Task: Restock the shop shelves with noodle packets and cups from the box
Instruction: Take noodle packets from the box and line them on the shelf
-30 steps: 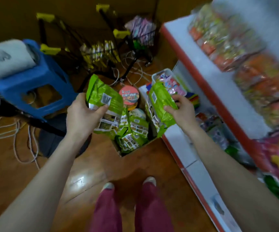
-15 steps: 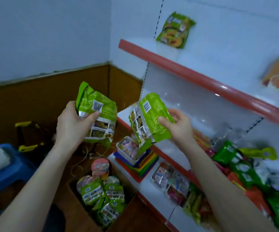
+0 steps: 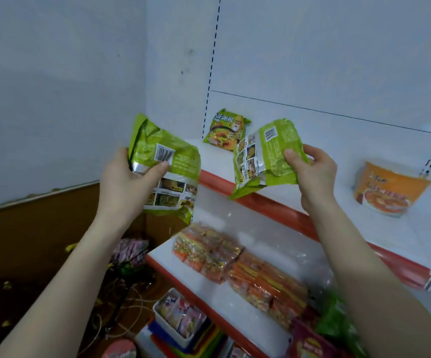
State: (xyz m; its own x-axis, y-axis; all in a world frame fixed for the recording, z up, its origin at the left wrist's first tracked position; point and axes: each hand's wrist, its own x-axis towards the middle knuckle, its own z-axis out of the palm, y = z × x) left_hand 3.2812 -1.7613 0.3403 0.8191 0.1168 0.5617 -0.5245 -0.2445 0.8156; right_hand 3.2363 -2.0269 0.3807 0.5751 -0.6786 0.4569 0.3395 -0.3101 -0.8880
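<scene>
On my feed, all I get of the person is two arms and two hands. The left hand [image 3: 125,180] shows left of centre. Its forearm [image 3: 62,275] comes in from the lower left corner and is bare along its whole visible length. The right hand [image 3: 315,174] shows right of centre, and its forearm [image 3: 372,275] comes in from the lower right corner, also bare up to the frame edge. The nail on the right thumb [image 3: 292,156] looks short. I can't make out the nail on the left thumb [image 3: 155,172] clearly. Both forearms look smooth and slim, and they widen toward the bottom edge under the wide lens.
</scene>
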